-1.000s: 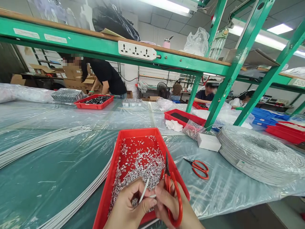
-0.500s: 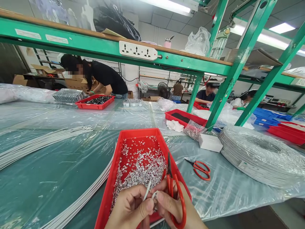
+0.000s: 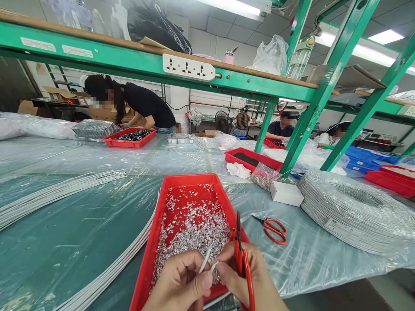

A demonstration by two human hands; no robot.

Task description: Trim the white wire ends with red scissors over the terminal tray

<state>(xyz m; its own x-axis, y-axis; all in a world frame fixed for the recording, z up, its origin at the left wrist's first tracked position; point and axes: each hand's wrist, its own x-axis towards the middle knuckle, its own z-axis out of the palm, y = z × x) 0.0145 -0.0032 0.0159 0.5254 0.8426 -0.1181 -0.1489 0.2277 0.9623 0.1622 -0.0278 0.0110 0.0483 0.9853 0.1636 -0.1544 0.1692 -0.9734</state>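
My left hand (image 3: 180, 285) pinches the end of a thin white wire (image 3: 205, 260) over the near edge of a red tray (image 3: 155, 242). The tray holds a heap of small silvery metal pieces (image 3: 194, 229). My right hand (image 3: 249, 280) meets the wire tip with thumb and forefinger and carries red-handled scissors (image 3: 244, 263) hooked on its fingers, blades pointing up and shut. Both hands touch at the wire end.
A second pair of red scissors (image 3: 272, 229) lies right of the tray. A large coil of white wire (image 3: 353, 211), a small white box (image 3: 287, 193), cut white wires (image 3: 55, 194) at left, more red trays (image 3: 251, 157), green shelf posts (image 3: 308, 103). Other people work across the table.
My hands and the scissors have shifted slightly right and lower. The person at the far left has leaned further into view.
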